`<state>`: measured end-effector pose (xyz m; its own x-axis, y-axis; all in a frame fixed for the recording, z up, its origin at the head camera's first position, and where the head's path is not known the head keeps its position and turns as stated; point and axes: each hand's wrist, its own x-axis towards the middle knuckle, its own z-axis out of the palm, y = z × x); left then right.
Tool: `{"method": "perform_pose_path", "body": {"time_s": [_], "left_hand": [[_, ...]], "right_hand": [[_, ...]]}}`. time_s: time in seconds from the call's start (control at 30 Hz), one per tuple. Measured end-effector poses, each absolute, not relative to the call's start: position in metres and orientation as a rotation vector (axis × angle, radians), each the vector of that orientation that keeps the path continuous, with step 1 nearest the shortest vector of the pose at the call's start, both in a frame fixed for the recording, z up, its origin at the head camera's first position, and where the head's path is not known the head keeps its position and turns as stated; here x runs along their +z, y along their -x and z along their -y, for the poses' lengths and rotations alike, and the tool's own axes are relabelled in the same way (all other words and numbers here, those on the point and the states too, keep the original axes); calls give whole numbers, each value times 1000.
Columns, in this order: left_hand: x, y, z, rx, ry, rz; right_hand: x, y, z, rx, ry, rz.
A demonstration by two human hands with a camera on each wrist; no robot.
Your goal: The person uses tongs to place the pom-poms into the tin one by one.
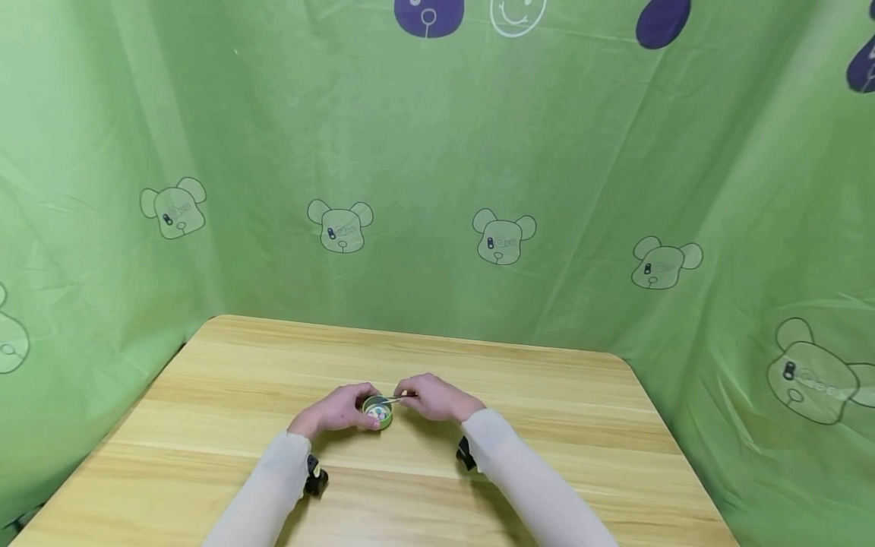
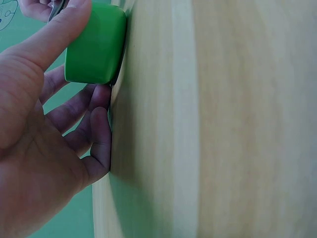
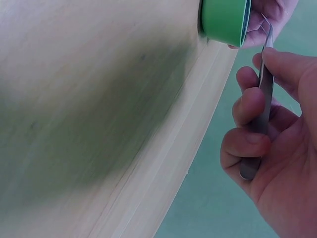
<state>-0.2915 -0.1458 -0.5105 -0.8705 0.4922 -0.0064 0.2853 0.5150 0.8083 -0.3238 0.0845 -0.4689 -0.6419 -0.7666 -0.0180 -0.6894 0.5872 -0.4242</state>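
A small round green tin (image 1: 386,422) stands on the table, with white, pink and teal bits visible inside it in the head view. My left hand (image 1: 339,409) grips the tin from the left, thumb on the near side and fingers behind; the left wrist view shows the thumb against the tin's green wall (image 2: 96,47). My right hand (image 1: 437,398) holds metal tweezers (image 3: 266,94) between thumb and curled fingers. The tweezers' tips point over the tin's opening. Whether anything sits between the tips cannot be made out.
The wooden table (image 1: 287,357) extends on all sides of the hands. Behind it and at both sides hangs a green curtain (image 1: 424,296) with bear-head prints. A small black device (image 1: 316,477) is strapped to the left wrist, another black device (image 1: 465,453) to the right.
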Motion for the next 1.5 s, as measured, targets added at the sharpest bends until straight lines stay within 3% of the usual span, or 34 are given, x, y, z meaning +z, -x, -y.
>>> {"method": "perform_pose_path", "body": {"time_s": [1.5], "left_hand": [[-510, 290, 143, 1272, -634, -2526]], "right_hand": [[-488, 325, -169, -521, 1137, -2764]]}}
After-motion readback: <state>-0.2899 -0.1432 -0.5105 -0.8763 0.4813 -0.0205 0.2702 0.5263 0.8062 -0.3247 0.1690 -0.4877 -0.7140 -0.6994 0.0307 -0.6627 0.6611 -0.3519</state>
